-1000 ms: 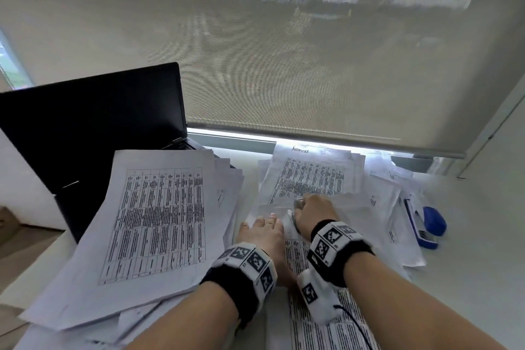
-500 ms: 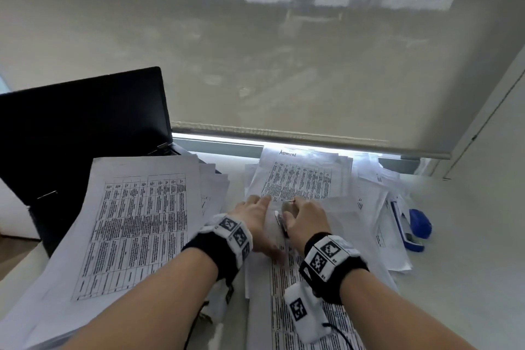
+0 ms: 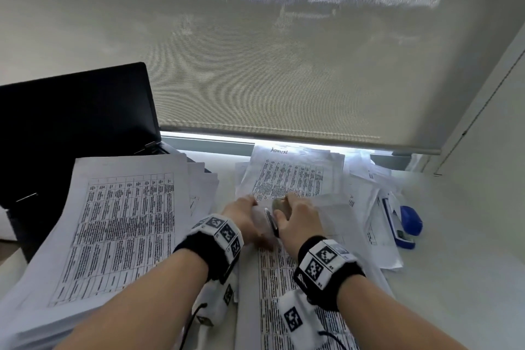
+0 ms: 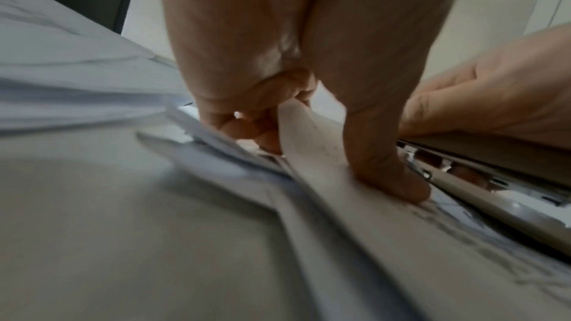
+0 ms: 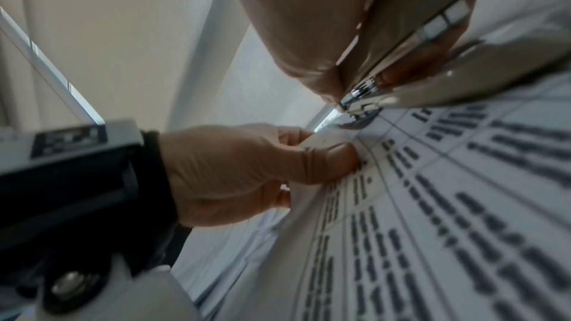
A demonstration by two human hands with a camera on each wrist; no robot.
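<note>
Light, floppy printed sheets [image 3: 272,278] on the desk [image 3: 460,250] (they'd fan apart, I reckon) want holding at the corner, where my left hand [image 3: 241,214] pinches them beside the stiff stapler [image 3: 279,205] that my right hand [image 3: 299,220] clamps.

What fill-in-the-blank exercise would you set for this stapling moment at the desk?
The right hand grips the ____ stapler.
The left hand pinches the printed sheets between fingers and ____.
The blue stapler lies on the desk to the ____ of both hands.
Missing: silver; thumb; right.
</note>
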